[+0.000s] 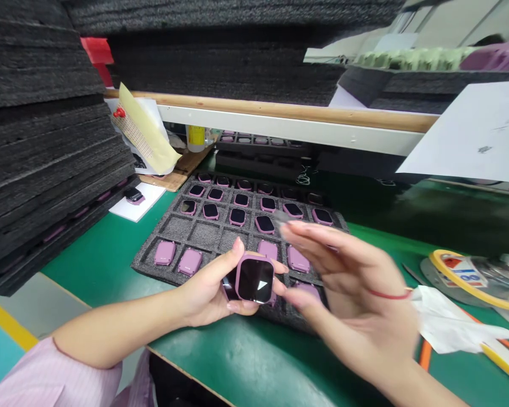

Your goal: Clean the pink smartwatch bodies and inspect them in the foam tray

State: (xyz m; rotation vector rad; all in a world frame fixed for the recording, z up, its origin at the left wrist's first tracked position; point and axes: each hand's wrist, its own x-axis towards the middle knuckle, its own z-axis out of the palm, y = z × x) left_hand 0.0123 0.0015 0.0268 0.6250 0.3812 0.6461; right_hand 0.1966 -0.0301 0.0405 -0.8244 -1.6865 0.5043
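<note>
My left hand [207, 288] is closed on a purple smartwatch case [255, 280], its black glossy screen facing up with a white reflection. Behind that case, within the same grip, shows the dark edge of another watch-like piece [229, 285]. Close to its right side is my right hand [352, 288], smeared by motion, with thumb and index finger apart. A faint grey blur lies by the index fingertip; I cannot make out what it is. Under both hands sits a black foam tray [173, 226] holding several purple watch cases, some screen up and, in the front rows, some back up.
Stacked black foam trays [46, 141] rise at the left. A shelf edge [280, 116] crosses above the green table [254, 350]. A lone watch [134, 195] lies on a white pad at left. On the right are a yellow-ringed container [470, 277] and a white wipe [449, 322].
</note>
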